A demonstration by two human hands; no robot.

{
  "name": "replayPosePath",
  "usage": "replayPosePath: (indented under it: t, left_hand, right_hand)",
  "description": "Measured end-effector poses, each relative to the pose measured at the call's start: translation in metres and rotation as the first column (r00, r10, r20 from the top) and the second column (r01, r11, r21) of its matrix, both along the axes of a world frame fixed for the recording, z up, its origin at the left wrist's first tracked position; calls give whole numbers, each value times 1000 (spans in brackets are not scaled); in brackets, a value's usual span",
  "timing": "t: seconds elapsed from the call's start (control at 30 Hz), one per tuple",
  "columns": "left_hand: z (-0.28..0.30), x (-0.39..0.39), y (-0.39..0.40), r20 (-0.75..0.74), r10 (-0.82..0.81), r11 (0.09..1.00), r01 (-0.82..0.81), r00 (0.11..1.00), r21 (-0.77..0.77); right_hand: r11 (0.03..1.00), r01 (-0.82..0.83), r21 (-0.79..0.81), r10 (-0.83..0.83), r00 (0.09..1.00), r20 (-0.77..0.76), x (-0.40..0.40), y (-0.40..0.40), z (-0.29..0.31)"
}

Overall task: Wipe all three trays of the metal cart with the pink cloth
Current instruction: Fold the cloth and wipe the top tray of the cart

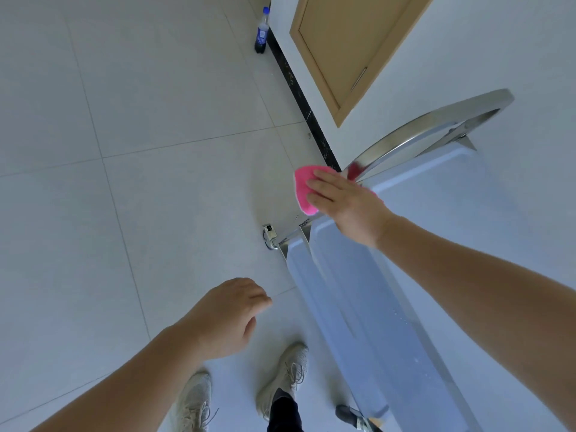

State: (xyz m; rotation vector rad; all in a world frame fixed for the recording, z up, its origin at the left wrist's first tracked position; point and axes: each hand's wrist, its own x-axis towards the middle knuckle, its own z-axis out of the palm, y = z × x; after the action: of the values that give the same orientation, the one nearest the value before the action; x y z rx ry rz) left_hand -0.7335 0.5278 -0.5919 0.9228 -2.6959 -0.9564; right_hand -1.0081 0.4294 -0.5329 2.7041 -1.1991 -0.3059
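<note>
The metal cart fills the right side, its shiny top tray (452, 219) seen from above and a lower tray edge (314, 294) showing beneath it. A curved steel handle (414, 135) arches over the far end. My right hand (346, 204) lies flat on the pink cloth (304, 188), pressing it at the far left corner of the top tray; part of the cloth hangs past the edge. My left hand (224, 316) hovers over the floor, apart from the cart, fingers loosely curled and holding nothing.
Pale floor tiles spread to the left. A dark soda bottle (262, 31) stands by the black baseboard (299, 92). A tan cabinet door (346, 48) is set in the wall. Cart casters (270, 236) (352, 414) and my shoes (286, 375) are below.
</note>
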Motion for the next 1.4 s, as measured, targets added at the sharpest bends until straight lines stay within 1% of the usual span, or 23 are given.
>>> replayPosePath:
  t: [0.03,0.07,0.1,0.13,0.17,0.2,0.27,0.3,0.43,0.6,0.77,0.9,1.13,1.4]
  left_hand:
    - [-5,5,-1,-1,-11,1000,11,1000,-2]
    - [-9,10,-3,-7,-19,1000,19,1000,-6]
    - [-12,14,-4,-15,-24,1000,24,1000,-10]
    - [-15,17,-6,-22,-26,1000,26,999,-16]
    - [-17,19,-7,-26,-30,999,30,999,-23]
    - [-19,21,-8,-28,-40,999,39,999,-31]
    - [-23,23,-8,-34,-76,997,74,997,-34]
    - [-25,23,-7,-36,-94,995,93,995,-29]
    - [-34,19,3,-52,-113,994,112,992,-9]
    - [-42,-2,25,-68,-175,983,178,982,35]
    - [-47,-21,48,-45,-237,970,239,970,44]
    - [-51,-33,68,-20,-269,961,270,963,65]
    - [-41,-67,111,6,-303,952,303,953,44]
    - [-27,-94,172,-1,-327,945,327,945,2]
  right_hand:
    - [1000,23,22,-20,993,-116,7,-9,0]
    - [997,68,43,-54,962,-267,13,-16,-1]
    - [991,130,36,-104,907,-407,16,-19,-2]
    - [979,204,14,-167,841,-514,16,-18,-2]
    - [964,265,-16,-228,795,-562,13,-15,-5]
    - [956,290,-46,-257,749,-611,8,-9,-9]
    - [972,206,-116,-228,691,-686,-2,4,-15]
    - [974,187,-131,-225,684,-694,-6,11,-17]
    - [967,219,-132,-252,720,-646,-18,34,-21]
    - [933,346,-101,-344,770,-537,-30,80,-26]
    - [897,440,-48,-423,821,-383,-46,137,-29]
    - [894,445,-49,-441,855,-273,-58,179,-30]
    - [867,497,-45,-491,834,-251,-88,261,-33]
    - [844,530,-75,-533,818,-218,-120,360,-34]
